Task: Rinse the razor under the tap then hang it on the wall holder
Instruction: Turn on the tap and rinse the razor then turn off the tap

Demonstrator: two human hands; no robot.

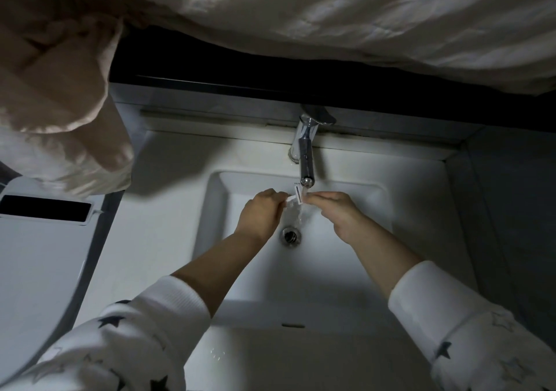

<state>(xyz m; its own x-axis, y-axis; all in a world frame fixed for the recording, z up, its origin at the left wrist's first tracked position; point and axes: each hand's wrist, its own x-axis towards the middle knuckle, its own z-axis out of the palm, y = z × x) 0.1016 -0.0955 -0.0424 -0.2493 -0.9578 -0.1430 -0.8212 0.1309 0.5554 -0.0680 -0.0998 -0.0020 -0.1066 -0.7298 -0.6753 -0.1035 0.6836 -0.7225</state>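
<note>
Both hands meet under the chrome tap (306,153): I see my left hand (262,213) pinching the small white plastic razor (295,195) by its handle, and my right hand (337,210) closed with fingertips on the razor's other side. Its head sits directly below the spout, in the running water (293,213), above the round metal drain (290,235) of the white rectangular ceramic sink (355,258).

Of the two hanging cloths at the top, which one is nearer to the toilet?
The beige towel at upper left; it hangs just above the toilet. The white cloth spreads over the tap.
</note>
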